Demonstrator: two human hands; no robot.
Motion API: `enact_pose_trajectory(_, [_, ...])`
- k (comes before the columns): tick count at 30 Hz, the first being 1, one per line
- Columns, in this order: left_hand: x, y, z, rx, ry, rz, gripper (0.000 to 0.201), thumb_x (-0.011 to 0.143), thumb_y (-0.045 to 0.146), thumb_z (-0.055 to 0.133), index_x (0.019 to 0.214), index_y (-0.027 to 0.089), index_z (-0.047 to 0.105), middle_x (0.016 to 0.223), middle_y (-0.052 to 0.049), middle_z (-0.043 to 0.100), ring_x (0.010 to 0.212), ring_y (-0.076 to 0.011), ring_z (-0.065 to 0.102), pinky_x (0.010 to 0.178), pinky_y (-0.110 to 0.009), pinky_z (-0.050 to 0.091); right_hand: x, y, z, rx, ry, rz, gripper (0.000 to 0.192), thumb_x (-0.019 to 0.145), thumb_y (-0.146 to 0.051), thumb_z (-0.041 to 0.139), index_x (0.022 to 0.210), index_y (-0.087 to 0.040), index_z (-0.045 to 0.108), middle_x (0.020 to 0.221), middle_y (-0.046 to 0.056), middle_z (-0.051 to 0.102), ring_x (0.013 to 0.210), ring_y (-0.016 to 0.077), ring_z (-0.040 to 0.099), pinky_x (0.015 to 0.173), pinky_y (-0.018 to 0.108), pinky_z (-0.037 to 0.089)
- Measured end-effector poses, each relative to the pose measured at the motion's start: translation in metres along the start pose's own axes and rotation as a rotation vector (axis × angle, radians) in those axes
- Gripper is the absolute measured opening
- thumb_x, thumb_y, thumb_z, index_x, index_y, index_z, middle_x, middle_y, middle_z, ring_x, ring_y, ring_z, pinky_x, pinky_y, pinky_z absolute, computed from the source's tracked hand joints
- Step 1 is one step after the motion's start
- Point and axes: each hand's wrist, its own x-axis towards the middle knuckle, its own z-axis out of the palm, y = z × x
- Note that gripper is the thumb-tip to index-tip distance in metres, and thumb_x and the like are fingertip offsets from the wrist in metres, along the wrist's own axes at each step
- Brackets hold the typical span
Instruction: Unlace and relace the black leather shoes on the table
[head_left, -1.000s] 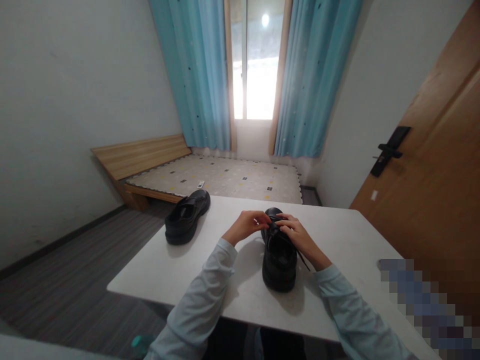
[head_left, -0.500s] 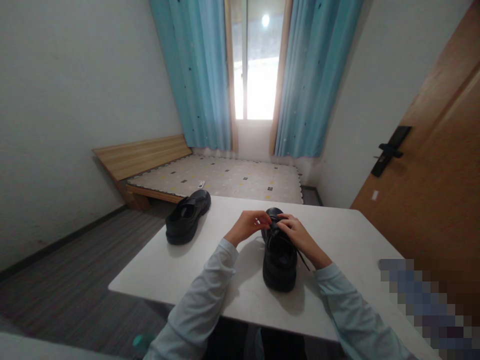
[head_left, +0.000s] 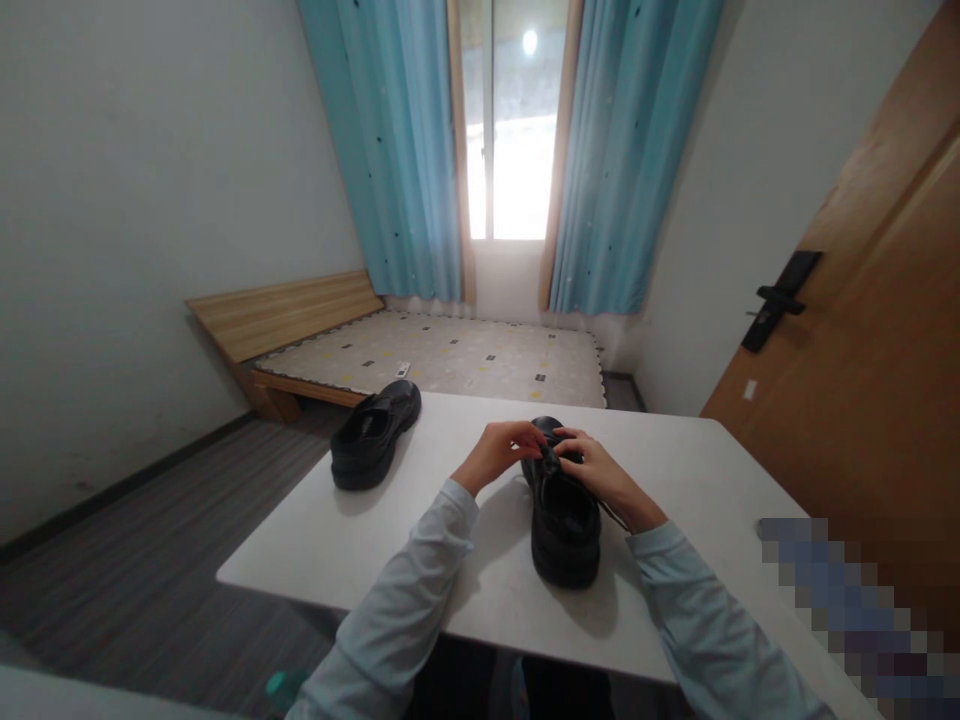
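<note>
Head view: both hands, left hand (head_left: 501,452) and right hand (head_left: 600,472), pinch the thin lace (head_left: 556,462) of the black shoe (head_left: 564,520) near the table's (head_left: 697,480) middle. Soft, slippery cord likely; best taken near its ends, each grip clenched on it.

Daylight pours through the window (head_left: 504,130), blown out to white glare. The room is dim, soft shadows fall on the counter (head_left: 675,480), and the edges bend.

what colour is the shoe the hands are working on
Black all over, laces included. The shoe shows best in the head view, on the white table.
</note>
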Motion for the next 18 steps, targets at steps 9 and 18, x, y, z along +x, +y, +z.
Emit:
enact_pose_trajectory(9, [-0.002, 0.008, 0.004, 0.205, -0.033, 0.133, 0.068, 0.053, 0.042, 0.082, 0.111, 0.016, 0.059, 0.115, -0.014, 0.056, 0.113, -0.0272, 0.048, 0.098, -0.041, 0.04, -0.003, -0.002, 0.006, 0.069, 0.186, -0.032, 0.009, 0.069, -0.027, 0.063, 0.066, -0.02, 0.067, 0.106, 0.009, 0.06, 0.102, 0.0236, 0.055, 0.097, 0.042, 0.037])
enact_pose_trajectory(18, [-0.002, -0.001, 0.008, 0.088, -0.174, 0.056, 0.071, 0.066, 0.033, 0.073, 0.128, 0.017, 0.041, 0.131, -0.014, 0.047, 0.121, -0.0266, 0.047, 0.104, -0.041, 0.036, -0.005, -0.006, 0.003, 0.153, 0.298, -0.021, 0.02, 0.071, -0.038, 0.062, 0.065, -0.019, 0.062, 0.106, 0.011, 0.059, 0.103, 0.0265, 0.055, 0.078, 0.04, 0.049])
